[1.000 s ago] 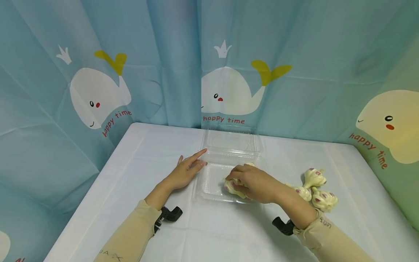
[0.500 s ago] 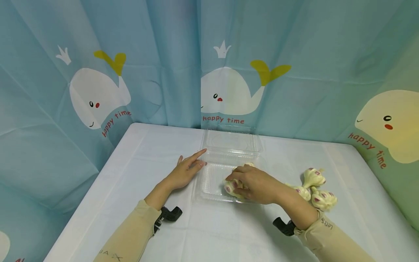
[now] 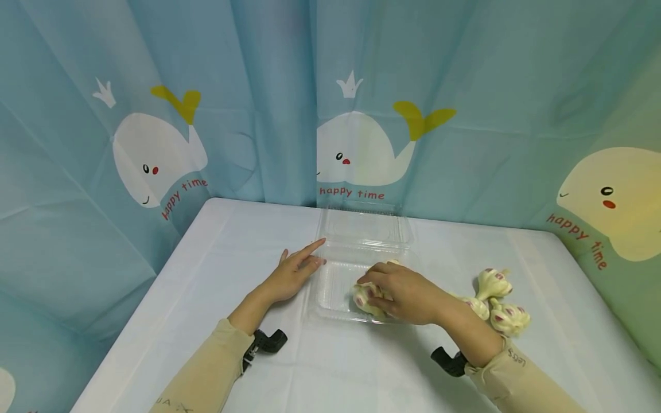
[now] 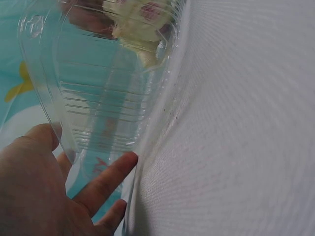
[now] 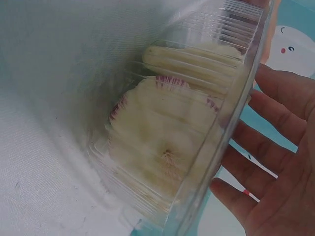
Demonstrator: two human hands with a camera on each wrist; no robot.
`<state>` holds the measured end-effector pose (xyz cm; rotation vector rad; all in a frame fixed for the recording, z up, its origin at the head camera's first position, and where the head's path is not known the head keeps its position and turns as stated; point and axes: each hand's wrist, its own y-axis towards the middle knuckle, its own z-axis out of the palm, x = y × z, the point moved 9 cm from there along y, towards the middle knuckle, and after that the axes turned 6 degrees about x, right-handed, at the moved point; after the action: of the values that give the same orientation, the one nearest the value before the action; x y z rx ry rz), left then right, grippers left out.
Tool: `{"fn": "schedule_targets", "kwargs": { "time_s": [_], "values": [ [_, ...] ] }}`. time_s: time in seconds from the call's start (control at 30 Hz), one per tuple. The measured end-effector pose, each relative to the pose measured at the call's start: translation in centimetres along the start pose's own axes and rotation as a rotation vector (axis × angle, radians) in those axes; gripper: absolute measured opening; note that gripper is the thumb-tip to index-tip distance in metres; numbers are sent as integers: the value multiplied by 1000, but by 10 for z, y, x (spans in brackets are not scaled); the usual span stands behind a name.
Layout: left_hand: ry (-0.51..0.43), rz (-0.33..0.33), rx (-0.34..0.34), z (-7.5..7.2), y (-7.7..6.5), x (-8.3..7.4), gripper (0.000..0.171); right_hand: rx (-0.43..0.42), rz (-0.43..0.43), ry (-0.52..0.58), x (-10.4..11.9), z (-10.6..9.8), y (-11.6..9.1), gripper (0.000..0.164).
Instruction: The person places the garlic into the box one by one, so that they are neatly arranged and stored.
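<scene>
A clear plastic clamshell box point(image 3: 330, 287) lies open on the table, its lid point(image 3: 364, 226) folded back. Inside it my right hand point(image 3: 400, 291) holds a garlic bulb point(image 3: 365, 298) between thumb and fingers. Another garlic bulb point(image 3: 393, 261) in the box is mostly hidden behind that hand. In the right wrist view, a pale garlic bulb point(image 5: 157, 128) with purple marks shows through the box wall, and my fingers reach over the rim. My left hand point(image 3: 290, 276) is at the box's left side with fingers extended; the left wrist view shows its thumb point(image 4: 47, 135) against the rim.
Right of the box lie three garlic bulbs point(image 3: 494, 283), close together on the white table point(image 3: 330, 367), one partly hidden by the right forearm. A blue curtain point(image 3: 268, 115) with whale prints stands behind the table. Black wrist mounts point(image 3: 271, 341) sit under both forearms.
The garlic bulb under my right hand has turned slightly within the box. My left hand has kept its place. The head view has tilted up a little.
</scene>
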<state>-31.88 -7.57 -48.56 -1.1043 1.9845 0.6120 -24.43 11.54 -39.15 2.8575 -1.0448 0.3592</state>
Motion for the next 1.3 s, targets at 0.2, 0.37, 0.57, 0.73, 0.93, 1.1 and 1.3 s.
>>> {"fn": "schedule_targets", "kwargs": {
  "time_s": [0.2, 0.37, 0.57, 0.73, 0.93, 1.1, 1.3],
  "values": [
    [-2, -3, 5, 0, 0, 0, 53, -25, 29, 27, -4, -5, -4, 34],
    [-8, -2, 10, 1, 0, 0, 54, -53, 40, 49, -7, -10, -11, 34],
    [-3, 2, 11, 1, 0, -1, 56, -97, 91, 44, -13, -18, -23, 37],
    [1, 3, 7, 1, 0, 0, 55, -138, 152, 58, -24, -24, -33, 40],
    [7, -6, 2, 0, 0, 0, 55, -182, 183, 73, -34, -29, -41, 43],
    [7, -6, 0, 0, -1, 0, 54, -201, 201, 63, -40, -34, -49, 42],
    [16, 1, -3, -1, 0, -1, 54, -215, 226, 55, -51, -39, -58, 42]
  ]
}}
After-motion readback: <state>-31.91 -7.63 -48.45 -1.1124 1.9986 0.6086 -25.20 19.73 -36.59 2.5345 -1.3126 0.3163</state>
